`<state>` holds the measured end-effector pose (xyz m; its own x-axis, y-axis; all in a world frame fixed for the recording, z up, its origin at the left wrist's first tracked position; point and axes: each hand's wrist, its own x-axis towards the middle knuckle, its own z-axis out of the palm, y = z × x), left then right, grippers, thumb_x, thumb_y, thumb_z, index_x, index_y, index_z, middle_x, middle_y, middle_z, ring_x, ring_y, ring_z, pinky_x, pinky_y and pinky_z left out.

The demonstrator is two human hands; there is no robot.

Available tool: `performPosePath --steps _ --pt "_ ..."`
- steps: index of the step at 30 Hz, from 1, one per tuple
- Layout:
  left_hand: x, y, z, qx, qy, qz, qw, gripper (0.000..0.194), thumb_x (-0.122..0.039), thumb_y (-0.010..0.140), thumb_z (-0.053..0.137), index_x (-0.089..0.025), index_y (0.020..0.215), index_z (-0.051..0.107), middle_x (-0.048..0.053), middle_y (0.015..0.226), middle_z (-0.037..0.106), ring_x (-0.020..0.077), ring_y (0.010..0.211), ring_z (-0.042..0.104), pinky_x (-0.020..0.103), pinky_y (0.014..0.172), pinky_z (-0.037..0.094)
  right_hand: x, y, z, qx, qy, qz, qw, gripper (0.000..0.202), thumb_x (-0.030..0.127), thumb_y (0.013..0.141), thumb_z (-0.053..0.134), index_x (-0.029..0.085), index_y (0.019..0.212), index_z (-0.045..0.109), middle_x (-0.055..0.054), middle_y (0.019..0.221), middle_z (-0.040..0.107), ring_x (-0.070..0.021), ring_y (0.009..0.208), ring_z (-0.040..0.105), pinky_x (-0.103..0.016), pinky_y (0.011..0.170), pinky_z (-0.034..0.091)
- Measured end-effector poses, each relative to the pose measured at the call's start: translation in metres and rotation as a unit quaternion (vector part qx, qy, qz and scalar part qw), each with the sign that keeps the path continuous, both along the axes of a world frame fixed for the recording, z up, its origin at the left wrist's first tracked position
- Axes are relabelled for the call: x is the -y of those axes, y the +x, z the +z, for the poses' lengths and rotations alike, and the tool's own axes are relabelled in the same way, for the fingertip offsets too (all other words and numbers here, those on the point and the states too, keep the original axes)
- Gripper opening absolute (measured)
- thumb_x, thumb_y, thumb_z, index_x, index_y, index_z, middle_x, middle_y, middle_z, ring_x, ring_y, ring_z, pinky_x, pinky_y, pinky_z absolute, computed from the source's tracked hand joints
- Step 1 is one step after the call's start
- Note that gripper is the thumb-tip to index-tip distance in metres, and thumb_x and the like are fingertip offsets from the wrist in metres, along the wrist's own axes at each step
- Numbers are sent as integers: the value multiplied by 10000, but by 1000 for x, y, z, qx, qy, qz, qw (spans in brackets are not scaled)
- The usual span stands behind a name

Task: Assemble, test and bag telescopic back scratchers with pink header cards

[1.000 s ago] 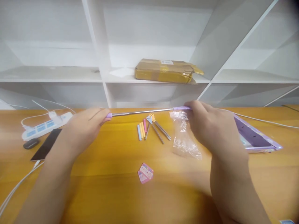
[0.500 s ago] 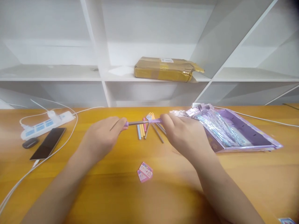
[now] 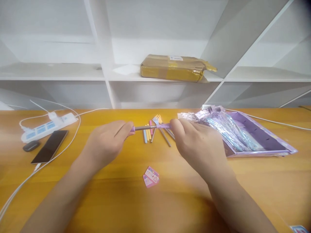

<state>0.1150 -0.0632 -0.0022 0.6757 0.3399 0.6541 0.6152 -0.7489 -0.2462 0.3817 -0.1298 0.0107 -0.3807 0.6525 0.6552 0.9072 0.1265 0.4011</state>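
Note:
Held level above the table is a telescopic back scratcher (image 3: 145,127), a stepped metal rod with purple ends. My left hand (image 3: 109,137) is closed around its left end, where a little purple shows by the thumb. Its purple right end goes into my closed right hand (image 3: 194,139), which hides the tip. Behind the rod on the table lie other back scratchers, with a blue claw head (image 3: 155,120), an orange claw head (image 3: 159,118) and thin metal rods. Blue, yellow and pink handles (image 3: 147,134) lie beside them. Pink cards (image 3: 151,177) rest nearer to me.
On the right, a purple tray-like box (image 3: 262,136) holds plastic-wrapped items (image 3: 225,129). To the left are a power strip (image 3: 48,127), a phone (image 3: 50,147), a small black case (image 3: 31,146) and white cables. A taped cardboard parcel (image 3: 172,68) sits on the shelf behind.
Both hands keep their grip on the back scratcher, with the right hand slightly farther right. The whole view has shifted a little.

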Motion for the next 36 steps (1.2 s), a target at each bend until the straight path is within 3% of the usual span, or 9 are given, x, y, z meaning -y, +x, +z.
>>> performPosePath --steps 7,15,22,28,36 --pt "5 3 2 -5 7 8 1000 133 -170 1054 534 -189 1013 659 58 865 758 189 760 703 298 603 481 3 0 1 26 9 -7 1000 301 30 988 406 184 759 527 -4 625 413 -135 522 256 -313 533 136" --pt "7 2 3 -23 22 26 999 153 -175 1059 523 -193 986 656 40 806 721 182 714 660 312 570 418 -1 -3 -3 -15 -14 13 1000 298 74 1022 428 185 767 538 -5 619 446 -136 514 258 -314 531 116" --pt "2 -16 16 -69 -20 34 997 215 -297 1096 489 -195 978 637 21 766 681 170 644 596 324 553 339 -9 -2 -11 -37 -37 57 997 240 15 926 454 192 823 578 2 630 518 -145 539 329 -307 555 151" --pt "1 -11 15 -25 -45 55 997 204 -288 1027 503 -202 900 638 8 741 711 166 623 622 314 544 337 -16 3 -13 -74 -42 78 993 332 -7 932 417 191 1061 650 -18 746 608 -166 620 419 -304 625 244" --pt "-3 -9 10 4 -84 155 984 174 -290 875 539 -220 732 607 -8 574 618 175 506 518 314 513 262 -31 10 -26 -69 -31 104 992 392 35 961 406 192 1228 647 -17 778 668 -175 667 497 -303 676 309"
